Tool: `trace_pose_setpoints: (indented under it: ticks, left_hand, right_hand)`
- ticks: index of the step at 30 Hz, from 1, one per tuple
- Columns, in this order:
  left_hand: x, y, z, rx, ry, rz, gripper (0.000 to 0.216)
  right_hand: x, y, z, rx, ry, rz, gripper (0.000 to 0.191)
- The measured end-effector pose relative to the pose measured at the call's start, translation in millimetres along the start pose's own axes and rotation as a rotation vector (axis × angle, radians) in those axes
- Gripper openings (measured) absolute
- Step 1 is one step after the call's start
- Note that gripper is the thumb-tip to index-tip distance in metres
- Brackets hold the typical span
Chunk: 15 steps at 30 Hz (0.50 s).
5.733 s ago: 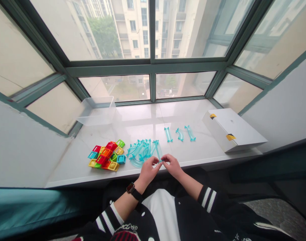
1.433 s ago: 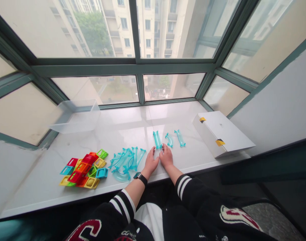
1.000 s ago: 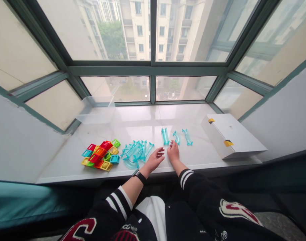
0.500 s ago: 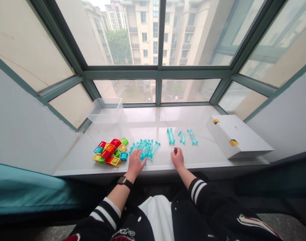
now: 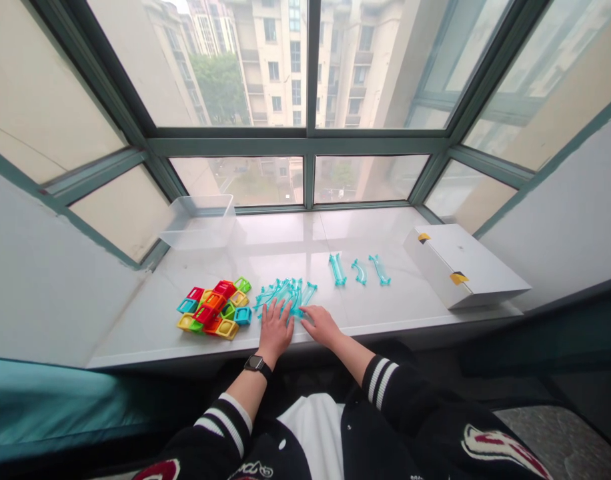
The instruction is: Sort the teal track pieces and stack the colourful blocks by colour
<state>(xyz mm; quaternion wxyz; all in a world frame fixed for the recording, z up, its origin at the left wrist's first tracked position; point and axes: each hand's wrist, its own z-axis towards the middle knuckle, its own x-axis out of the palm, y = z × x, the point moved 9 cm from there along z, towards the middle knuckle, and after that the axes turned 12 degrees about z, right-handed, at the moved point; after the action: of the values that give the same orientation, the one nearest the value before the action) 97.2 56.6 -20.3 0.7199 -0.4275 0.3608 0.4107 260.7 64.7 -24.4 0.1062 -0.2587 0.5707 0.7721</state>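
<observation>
A heap of translucent teal plastic track pieces (image 5: 287, 291) lies near the front edge of the white sill. My left hand (image 5: 276, 328) rests over the heap's near side, palm down and fingers spread. At the heap's right end is my right hand (image 5: 321, 325), fingers stretched toward the pieces with the thumb apart; whether it touches one I cannot tell. Farther back, three teal pieces stand apart in a row: a straight track piece (image 5: 337, 270), a short curved piece (image 5: 359, 272) and a longer, slightly bent piece (image 5: 380, 270).
Left of the heap, several red, yellow, green, blue and orange block frames (image 5: 214, 308) are piled. A clear plastic bin (image 5: 198, 223) sits at the back left. The white box (image 5: 465, 263) with yellow-black tape tabs stands on the right. Windows enclose the sill (image 5: 305, 233).
My right hand has moved left to the heap and its curled fingers have straightened. My left hand has shifted slightly and lies flatter over the pieces. The view has turned a little.
</observation>
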Motion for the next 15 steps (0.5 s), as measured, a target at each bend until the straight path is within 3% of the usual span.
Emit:
trace_pose_setpoints:
  ticks: [6,15]
  left_hand:
    - [-0.1,1.2,0.9,0.004,-0.013,-0.011,0.048]
    - [1.8,4.3,0.7,0.016,-0.036,0.020,0.049]
  right_hand:
    - [-9.8,-10.9,1.7,0.092,-0.086,0.103,0.030]
    - [-62.4,-21.0,-22.8,0.192,-0.202,0.340,0.026]
